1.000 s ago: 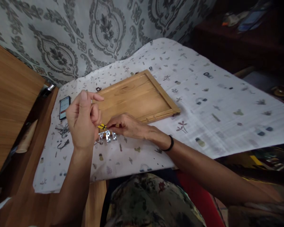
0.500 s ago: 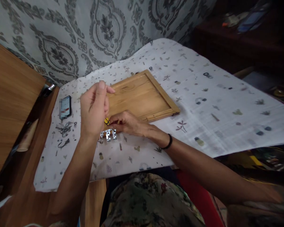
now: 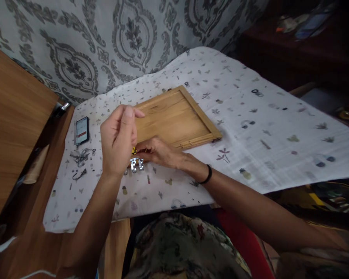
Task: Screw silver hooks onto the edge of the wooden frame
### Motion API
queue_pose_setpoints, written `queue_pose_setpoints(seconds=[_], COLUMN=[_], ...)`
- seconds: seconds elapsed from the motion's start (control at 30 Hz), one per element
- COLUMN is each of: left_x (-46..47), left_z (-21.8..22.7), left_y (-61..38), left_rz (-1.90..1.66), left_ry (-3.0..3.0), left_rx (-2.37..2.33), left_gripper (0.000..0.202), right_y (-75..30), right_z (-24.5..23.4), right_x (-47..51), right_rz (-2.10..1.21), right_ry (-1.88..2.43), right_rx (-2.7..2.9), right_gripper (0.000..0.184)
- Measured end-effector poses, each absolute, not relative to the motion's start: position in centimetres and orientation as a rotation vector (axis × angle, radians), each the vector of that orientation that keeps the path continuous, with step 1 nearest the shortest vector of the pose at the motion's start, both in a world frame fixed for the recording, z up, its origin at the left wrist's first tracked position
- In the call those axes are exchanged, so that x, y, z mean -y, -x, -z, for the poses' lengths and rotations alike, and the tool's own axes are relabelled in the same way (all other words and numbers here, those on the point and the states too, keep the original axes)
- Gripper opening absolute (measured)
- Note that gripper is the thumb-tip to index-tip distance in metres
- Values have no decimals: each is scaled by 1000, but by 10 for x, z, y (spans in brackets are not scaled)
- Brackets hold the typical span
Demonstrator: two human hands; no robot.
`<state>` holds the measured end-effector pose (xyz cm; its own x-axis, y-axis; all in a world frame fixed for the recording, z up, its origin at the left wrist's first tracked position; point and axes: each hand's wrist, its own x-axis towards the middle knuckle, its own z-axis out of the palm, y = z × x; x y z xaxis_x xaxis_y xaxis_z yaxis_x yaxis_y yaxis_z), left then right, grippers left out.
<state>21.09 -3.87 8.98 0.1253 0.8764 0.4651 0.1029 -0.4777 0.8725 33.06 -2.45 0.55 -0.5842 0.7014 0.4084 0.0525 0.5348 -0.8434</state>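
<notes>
My left hand (image 3: 118, 139) is curled into a loose fist above the near left part of a framed wooden panel (image 3: 168, 116). From below its fingers shows the end of a yellow-and-black handle (image 3: 134, 150), which looks like a screwdriver; the rest is hidden. My right hand (image 3: 161, 151) comes in from the right, fingers pinched close beside that handle. What lies between those fingertips is too small to make out. Just below the fingers, a silver metal hook rack (image 3: 137, 164) sits at the panel's near edge, its left part covered by my left wrist.
A phone (image 3: 82, 131) rests on the patterned white cloth (image 3: 267, 135) at the left. Near it are a crumpled clear wrapper (image 3: 80, 155) and small loose bits. A wooden cabinet (image 3: 14, 128) borders the left side, and a patterned curtain (image 3: 133, 35) hangs behind.
My left hand has shifted slightly right and turned a little, with the yellow-and-black handle, covering more of the hook rack. My right hand stays nearly in place.
</notes>
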Motion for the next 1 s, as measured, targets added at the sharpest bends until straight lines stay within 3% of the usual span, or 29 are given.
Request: queue_pose_setpoints(seconds=[0.43,0.77,1.0], left_x=[58,52,43], left_z=[-80,-81,-82], left_y=[-219,-212,-205], left_rz=[-1675,-1605,-1511], left_ry=[-1523,-1514,-1492], left_rx=[-1094,-1020,-903], left_gripper=[44,47,49], right_y=[-328,-333,-324], right_z=[0,-10,0], right_x=[24,28,28], right_rz=[-1063,-1445,-1399], right_ry=[637,567,518], right_rx=[2029,1817,1859], right_gripper=[12,15,17])
